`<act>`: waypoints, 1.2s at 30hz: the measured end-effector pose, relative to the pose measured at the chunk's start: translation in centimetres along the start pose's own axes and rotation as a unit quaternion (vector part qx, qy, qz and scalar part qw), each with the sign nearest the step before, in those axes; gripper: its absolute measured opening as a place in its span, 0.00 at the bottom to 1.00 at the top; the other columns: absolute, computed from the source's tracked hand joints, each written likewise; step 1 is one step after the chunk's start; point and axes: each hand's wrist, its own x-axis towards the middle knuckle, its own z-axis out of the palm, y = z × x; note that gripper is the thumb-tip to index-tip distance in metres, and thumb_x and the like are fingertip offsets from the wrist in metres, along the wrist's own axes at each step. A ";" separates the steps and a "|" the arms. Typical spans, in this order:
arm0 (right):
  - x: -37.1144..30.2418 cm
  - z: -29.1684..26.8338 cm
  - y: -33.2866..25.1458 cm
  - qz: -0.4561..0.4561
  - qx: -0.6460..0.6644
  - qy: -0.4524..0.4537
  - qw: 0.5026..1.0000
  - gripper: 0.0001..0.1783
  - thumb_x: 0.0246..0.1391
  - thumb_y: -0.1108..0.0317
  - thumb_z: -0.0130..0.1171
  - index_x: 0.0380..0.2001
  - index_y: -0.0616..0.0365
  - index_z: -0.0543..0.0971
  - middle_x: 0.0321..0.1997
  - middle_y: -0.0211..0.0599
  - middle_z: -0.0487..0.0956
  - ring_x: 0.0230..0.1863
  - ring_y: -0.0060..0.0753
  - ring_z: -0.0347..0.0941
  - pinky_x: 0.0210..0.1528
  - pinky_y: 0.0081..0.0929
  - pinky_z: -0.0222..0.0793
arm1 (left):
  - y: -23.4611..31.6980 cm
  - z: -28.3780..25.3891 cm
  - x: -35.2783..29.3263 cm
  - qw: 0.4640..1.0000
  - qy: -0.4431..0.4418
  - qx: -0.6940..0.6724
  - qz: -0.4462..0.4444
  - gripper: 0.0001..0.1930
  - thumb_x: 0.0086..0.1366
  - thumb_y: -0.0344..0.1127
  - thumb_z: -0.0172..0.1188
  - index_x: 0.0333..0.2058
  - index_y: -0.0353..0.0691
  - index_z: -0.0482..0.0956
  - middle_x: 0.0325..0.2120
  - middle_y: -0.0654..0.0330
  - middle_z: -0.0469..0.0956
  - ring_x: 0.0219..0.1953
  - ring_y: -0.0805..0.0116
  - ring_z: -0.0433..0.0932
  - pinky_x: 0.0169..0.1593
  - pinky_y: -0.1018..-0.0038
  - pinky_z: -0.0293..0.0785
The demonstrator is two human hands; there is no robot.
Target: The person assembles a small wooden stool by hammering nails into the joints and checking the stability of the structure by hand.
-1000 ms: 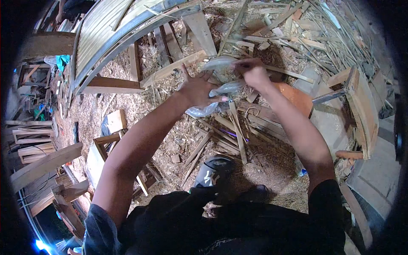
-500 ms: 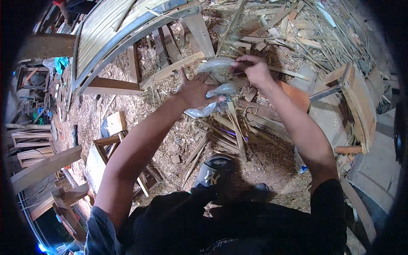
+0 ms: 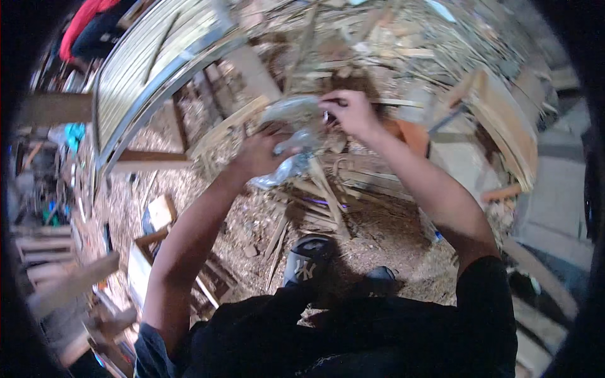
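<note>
A crumpled clear plastic bag (image 3: 275,179) lies over the wood scraps in front of me. My left hand (image 3: 259,152) rests on the bag with its thumb stretched out and fingers apart; motion smears the fingertips. At the bag's right side my right hand (image 3: 354,114) is closed in a pinch. A small glint shows at its fingertips, but what they hold is too blurred to name. Thin wooden strips (image 3: 329,200) lie just below the bag, and an orange piece (image 3: 413,137) is beside my right wrist.
A large curved slatted wooden frame (image 3: 157,60) stands at the upper left, with a person in a red sleeve (image 3: 80,28) beyond it. A curved wooden piece (image 3: 504,129) is at the right. Wood shavings and offcuts cover the floor around my sandals (image 3: 307,261).
The view has shifted, so most things appear lower and further left, and the picture is blurrier. More of the red-sleeved person shows. Both hands stay at the plastic bag.
</note>
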 end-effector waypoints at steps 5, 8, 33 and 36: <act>-7.1 -4.2 -1.7 0.032 0.085 0.009 0.996 0.11 0.68 0.79 0.48 0.48 0.64 0.78 0.32 0.40 0.81 0.32 0.28 0.81 0.36 0.27 0.79 | 2.0 -1.3 1.4 0.990 0.109 0.045 0.078 0.17 0.69 0.47 0.62 0.45 0.40 0.86 0.42 0.50 0.85 0.49 0.49 0.82 0.57 0.56 0.72; -12.1 -7.6 -2.4 -0.033 -0.016 0.107 0.994 0.13 0.68 0.79 0.44 0.44 0.62 0.79 0.30 0.38 0.79 0.35 0.26 0.79 0.40 0.27 0.75 | 2.9 -1.7 3.7 0.977 0.157 0.023 0.145 0.15 0.69 0.45 0.62 0.40 0.38 0.86 0.34 0.47 0.85 0.40 0.46 0.84 0.46 0.57 0.77; -30.2 -35.0 0.3 -0.099 0.092 0.613 0.778 0.11 0.62 0.73 0.64 0.45 0.67 0.83 0.39 0.38 0.88 0.35 0.28 0.82 0.43 0.22 0.77 | 29.4 -5.5 25.7 0.931 -0.068 -0.352 -0.073 0.47 0.66 0.77 0.43 0.67 0.42 0.66 0.59 0.55 0.75 0.52 0.62 0.74 0.53 0.58 0.71; -29.7 -34.7 1.4 -0.098 0.064 0.608 0.785 0.12 0.61 0.72 0.65 0.45 0.68 0.83 0.39 0.39 0.87 0.38 0.26 0.82 0.48 0.24 0.76 | 31.1 -4.5 26.8 0.876 -0.094 -0.448 -0.151 0.48 0.66 0.78 0.43 0.68 0.42 0.65 0.61 0.56 0.72 0.51 0.59 0.73 0.56 0.57 0.69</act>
